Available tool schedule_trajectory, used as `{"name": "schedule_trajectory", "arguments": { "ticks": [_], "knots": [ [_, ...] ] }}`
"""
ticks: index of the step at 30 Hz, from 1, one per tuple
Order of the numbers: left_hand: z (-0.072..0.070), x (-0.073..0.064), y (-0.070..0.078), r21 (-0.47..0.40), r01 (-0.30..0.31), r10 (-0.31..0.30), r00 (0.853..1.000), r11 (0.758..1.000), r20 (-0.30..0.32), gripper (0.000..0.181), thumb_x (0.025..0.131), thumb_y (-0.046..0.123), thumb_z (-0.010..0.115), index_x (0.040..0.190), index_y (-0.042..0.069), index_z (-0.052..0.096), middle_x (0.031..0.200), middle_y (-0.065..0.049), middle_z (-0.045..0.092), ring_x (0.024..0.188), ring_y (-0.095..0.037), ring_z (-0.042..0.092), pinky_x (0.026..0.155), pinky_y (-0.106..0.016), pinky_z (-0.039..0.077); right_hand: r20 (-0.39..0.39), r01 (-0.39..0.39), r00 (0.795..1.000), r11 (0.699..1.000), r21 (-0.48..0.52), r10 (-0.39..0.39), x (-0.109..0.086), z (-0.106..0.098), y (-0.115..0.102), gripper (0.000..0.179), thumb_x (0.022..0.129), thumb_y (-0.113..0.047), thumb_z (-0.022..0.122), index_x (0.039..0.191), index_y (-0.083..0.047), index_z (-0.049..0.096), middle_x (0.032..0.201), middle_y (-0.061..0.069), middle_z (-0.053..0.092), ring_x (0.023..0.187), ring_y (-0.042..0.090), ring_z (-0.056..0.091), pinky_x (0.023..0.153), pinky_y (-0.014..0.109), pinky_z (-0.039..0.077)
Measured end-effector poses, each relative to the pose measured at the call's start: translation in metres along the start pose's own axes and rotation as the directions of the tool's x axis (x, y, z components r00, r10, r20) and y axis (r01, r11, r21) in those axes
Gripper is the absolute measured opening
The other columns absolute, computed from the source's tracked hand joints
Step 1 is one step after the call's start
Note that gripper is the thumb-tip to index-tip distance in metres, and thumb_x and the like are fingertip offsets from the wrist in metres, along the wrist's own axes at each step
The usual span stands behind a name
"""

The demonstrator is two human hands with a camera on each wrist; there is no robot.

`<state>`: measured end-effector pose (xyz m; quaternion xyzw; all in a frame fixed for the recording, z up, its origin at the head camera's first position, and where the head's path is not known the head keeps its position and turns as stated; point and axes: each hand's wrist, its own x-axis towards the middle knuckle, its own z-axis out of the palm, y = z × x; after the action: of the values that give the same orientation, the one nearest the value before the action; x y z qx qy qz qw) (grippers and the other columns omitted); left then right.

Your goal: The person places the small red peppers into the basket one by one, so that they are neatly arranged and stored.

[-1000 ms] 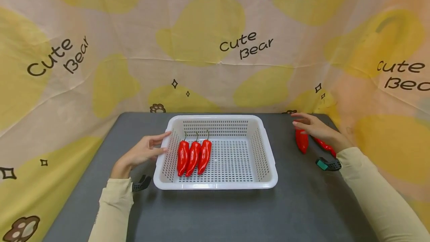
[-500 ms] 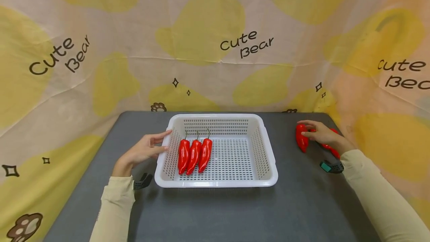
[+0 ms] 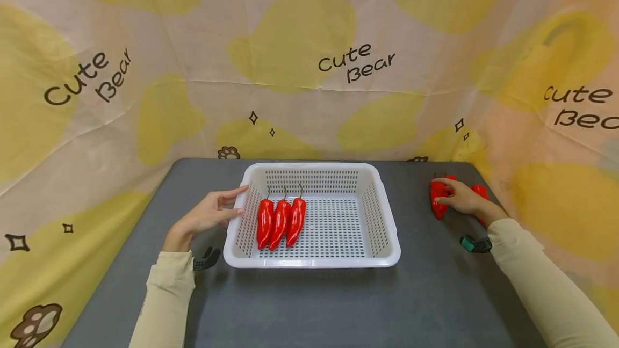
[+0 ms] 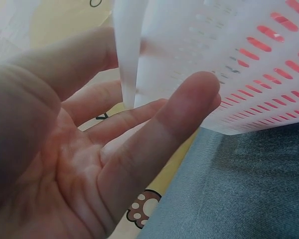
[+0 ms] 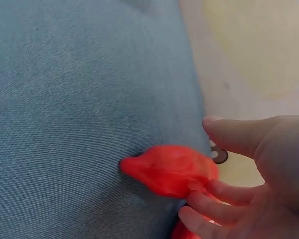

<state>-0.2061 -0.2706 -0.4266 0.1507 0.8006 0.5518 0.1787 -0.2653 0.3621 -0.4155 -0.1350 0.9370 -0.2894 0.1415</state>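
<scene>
My left hand (image 3: 208, 215) rests its thumb and fingertips at the left rim of a white perforated basket (image 3: 314, 263), its fingers fairly straight. In the left wrist view, fingers (image 4: 132, 114) pass behind the rim's lip. Three red chili peppers (image 3: 280, 222) lie side by side in the basket's left half. At the far right, my right hand (image 3: 463, 197) is over more peppers; its fingertips touch one red pepper (image 5: 172, 169), while the thumb stands apart from it in the right wrist view. Another pepper (image 3: 452, 178) pokes out beyond the hand, mostly hidden by it.
A further red pepper (image 3: 481, 191) lies right of the right hand, close to the side cloth. Yellow patterned cloth (image 3: 290, 69) walls the back and sides. Everything stands on a dark grey table (image 3: 309, 310), whose back edge lies just behind the basket.
My right hand has lowered from above the right-hand peppers to touch one. A second pepper's end now shows beside the first, beyond the hand. The left hand and basket hold still.
</scene>
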Motion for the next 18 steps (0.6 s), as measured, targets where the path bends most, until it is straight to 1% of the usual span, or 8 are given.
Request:
{"name": "schedule_trajectory", "arguments": {
  "ticks": [4, 6, 8, 11, 13, 14, 15, 18],
  "knots": [
    [0.0005, 0.0008, 0.0004, -0.006, -0.004, 0.004, 1.000, 1.000, 0.003, 0.072, 0.097, 0.010, 0.066, 0.159, 0.006, 0.030, 0.153, -0.032, 0.043, 0.102, -0.027, 0.070, 0.078, -0.043, 0.064, -0.010, 0.006, 1.000, 1.000, -0.009, -0.006, -0.0005, 0.0014, 0.0009, 0.064, 0.099, -0.010, 0.062, 0.149, 0.013, 0.030, 0.146, 0.048, 0.032, 0.132, 0.066, 0.033, 0.104, 0.074, 0.038],
    [0.0010, 0.0014, 0.0008, -0.006, -0.009, 0.009, 1.000, 1.000, 0.006, 0.072, 0.097, 0.010, 0.066, 0.159, 0.006, 0.030, 0.153, -0.032, 0.043, 0.103, -0.027, 0.070, 0.078, -0.043, 0.064, -0.014, 0.002, 1.000, 1.000, -0.011, -0.002, -0.0005, 0.0018, 0.0024, 0.065, 0.098, -0.010, 0.063, 0.149, 0.014, 0.029, 0.142, 0.048, 0.037, 0.128, 0.063, 0.038, 0.102, 0.072, 0.041],
    [0.0009, 0.0018, 0.0008, -0.005, -0.009, 0.009, 1.000, 1.000, 0.004, 0.072, 0.097, 0.010, 0.066, 0.159, 0.006, 0.030, 0.153, -0.032, 0.042, 0.103, -0.027, 0.070, 0.078, -0.044, 0.064, -0.015, -0.003, 1.000, 1.000, -0.014, 0.003, -0.0006, 0.0025, 0.0036, 0.067, 0.098, -0.010, 0.063, 0.149, 0.014, 0.028, 0.141, 0.047, 0.037, 0.128, 0.062, 0.039, 0.101, 0.071, 0.041],
    [0.0003, 0.0016, 0.0007, -0.001, -0.008, 0.008, 1.000, 1.000, -0.002, 0.072, 0.097, 0.011, 0.066, 0.159, 0.007, 0.030, 0.153, -0.032, 0.042, 0.103, -0.028, 0.070, 0.078, -0.044, 0.064, -0.014, -0.006, 1.000, 1.000, -0.012, 0.006, 0.0000, 0.0039, 0.0048, 0.068, 0.097, -0.009, 0.065, 0.149, 0.014, 0.027, 0.145, 0.047, 0.032, 0.132, 0.062, 0.034, 0.103, 0.073, 0.038],
    [-0.0003, 0.0012, 0.0005, 0.000, -0.005, 0.005, 1.000, 1.000, -0.007, 0.072, 0.097, 0.010, 0.066, 0.159, 0.007, 0.031, 0.153, -0.032, 0.042, 0.103, -0.029, 0.070, 0.078, -0.044, 0.064, -0.019, -0.007, 1.000, 1.000, -0.018, 0.006, 0.0004, 0.0053, 0.0051, 0.068, 0.096, -0.009, 0.066, 0.148, 0.014, 0.030, 0.148, 0.048, 0.026, 0.135, 0.064, 0.027, 0.106, 0.075, 0.034],
    [-0.0004, 0.0009, 0.0004, -0.001, -0.004, 0.004, 1.000, 1.000, -0.006, 0.072, 0.097, 0.010, 0.066, 0.159, 0.007, 0.031, 0.153, -0.032, 0.042, 0.104, -0.029, 0.070, 0.078, -0.045, 0.064, -0.021, -0.005, 1.000, 1.000, -0.024, 0.005, 0.0007, 0.0060, 0.0057, 0.067, 0.096, -0.009, 0.067, 0.147, 0.015, 0.031, 0.148, 0.048, 0.026, 0.135, 0.065, 0.027, 0.106, 0.075, 0.034],
    [-0.0002, 0.0007, 0.0004, -0.002, -0.004, 0.004, 1.000, 1.000, -0.007, 0.072, 0.097, 0.010, 0.066, 0.159, 0.007, 0.031, 0.153, -0.032, 0.042, 0.104, -0.029, 0.070, 0.078, -0.045, 0.064, -0.026, -0.001, 1.000, 1.000, -0.031, 0.001, 0.0011, 0.0069, 0.0062, 0.067, 0.095, -0.008, 0.067, 0.146, 0.016, 0.033, 0.148, 0.049, 0.027, 0.135, 0.065, 0.027, 0.105, 0.076, 0.034],
    [0.0003, 0.0004, 0.0002, -0.003, -0.001, 0.001, 1.000, 1.000, -0.005, 0.072, 0.097, 0.010, 0.066, 0.159, 0.007, 0.030, 0.154, -0.032, 0.041, 0.104, -0.029, 0.070, 0.078, -0.045, 0.064, -0.040, -0.009, 0.999, 0.997, -0.071, 0.006, 0.0019, 0.0094, 0.0085, 0.065, 0.093, -0.009, 0.070, 0.143, 0.017, 0.037, 0.143, 0.049, 0.034, 0.130, 0.064, 0.035, 0.102, 0.073, 0.040]
  ]
}}
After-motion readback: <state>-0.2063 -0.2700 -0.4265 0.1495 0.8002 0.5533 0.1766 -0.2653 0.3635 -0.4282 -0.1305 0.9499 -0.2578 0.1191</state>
